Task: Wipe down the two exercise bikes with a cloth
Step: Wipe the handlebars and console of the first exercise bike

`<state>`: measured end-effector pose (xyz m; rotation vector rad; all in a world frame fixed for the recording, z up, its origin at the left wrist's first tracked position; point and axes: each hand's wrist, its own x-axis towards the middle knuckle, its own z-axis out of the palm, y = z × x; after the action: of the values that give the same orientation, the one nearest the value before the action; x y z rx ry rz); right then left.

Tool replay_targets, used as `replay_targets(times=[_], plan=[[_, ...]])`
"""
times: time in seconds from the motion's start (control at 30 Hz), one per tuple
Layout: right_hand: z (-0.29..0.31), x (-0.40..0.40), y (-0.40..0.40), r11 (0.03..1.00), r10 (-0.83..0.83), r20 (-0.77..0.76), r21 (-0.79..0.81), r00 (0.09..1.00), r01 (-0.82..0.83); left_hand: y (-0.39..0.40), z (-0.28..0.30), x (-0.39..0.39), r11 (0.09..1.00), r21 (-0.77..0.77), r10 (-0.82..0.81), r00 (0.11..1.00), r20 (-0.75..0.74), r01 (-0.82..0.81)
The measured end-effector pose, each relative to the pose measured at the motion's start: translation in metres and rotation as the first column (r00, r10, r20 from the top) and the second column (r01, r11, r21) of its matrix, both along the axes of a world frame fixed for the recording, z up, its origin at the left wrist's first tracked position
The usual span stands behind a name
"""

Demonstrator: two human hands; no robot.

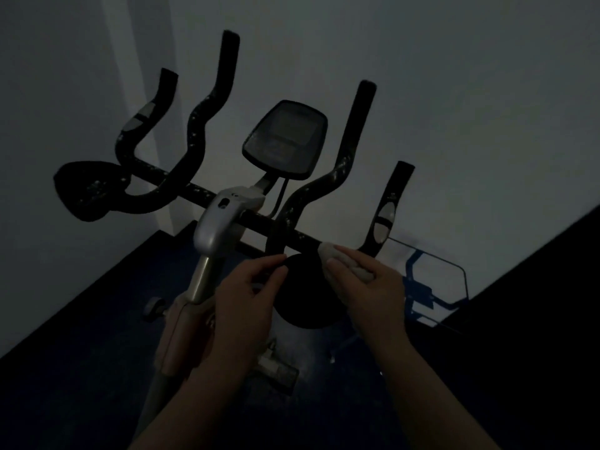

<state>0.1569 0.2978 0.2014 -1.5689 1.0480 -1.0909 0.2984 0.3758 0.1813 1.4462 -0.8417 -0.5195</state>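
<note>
In a dim room an exercise bike [217,222] stands in front of me, with black handlebars [194,190] and a console screen [285,139]. A black elbow pad [308,297] sits under the right half of the bar. My right hand [367,287] grips a pale cloth [334,254], whose tip lies against the handlebar next to the right grip [386,216]. My left hand [250,297] holds the left edge of that pad between thumb and fingers. A second bike is not in view.
A white wall stands close behind the bike, with a corner at the left. Dark blue floor mats lie below. A blue-framed glass panel [431,280] leans at the right. The left elbow pad [87,190] juts out at the far left.
</note>
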Motion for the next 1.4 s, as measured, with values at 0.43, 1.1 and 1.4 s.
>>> replay_targets(times=[0.43, 1.1, 1.4], plan=[[0.02, -0.003, 0.017, 0.982, -0.172, -0.126, 0.053, 0.977, 0.18, -0.007, 0.0, -0.004, 0.998, -0.031, -0.04, 0.987, 0.153, 0.046], [0.088, -0.118, -0.177, 0.978, 0.073, -0.149, -0.184, 0.986, -0.101, -0.188, 0.064, -0.098, 0.965, 0.264, -0.087, 0.944, 0.319, 0.0], [0.153, -0.051, -0.282, 0.79, 0.452, -0.653, -0.022, 0.608, -0.612, -0.21, 0.056, -0.101, 0.95, 0.309, -0.055, 0.945, 0.323, -0.051]])
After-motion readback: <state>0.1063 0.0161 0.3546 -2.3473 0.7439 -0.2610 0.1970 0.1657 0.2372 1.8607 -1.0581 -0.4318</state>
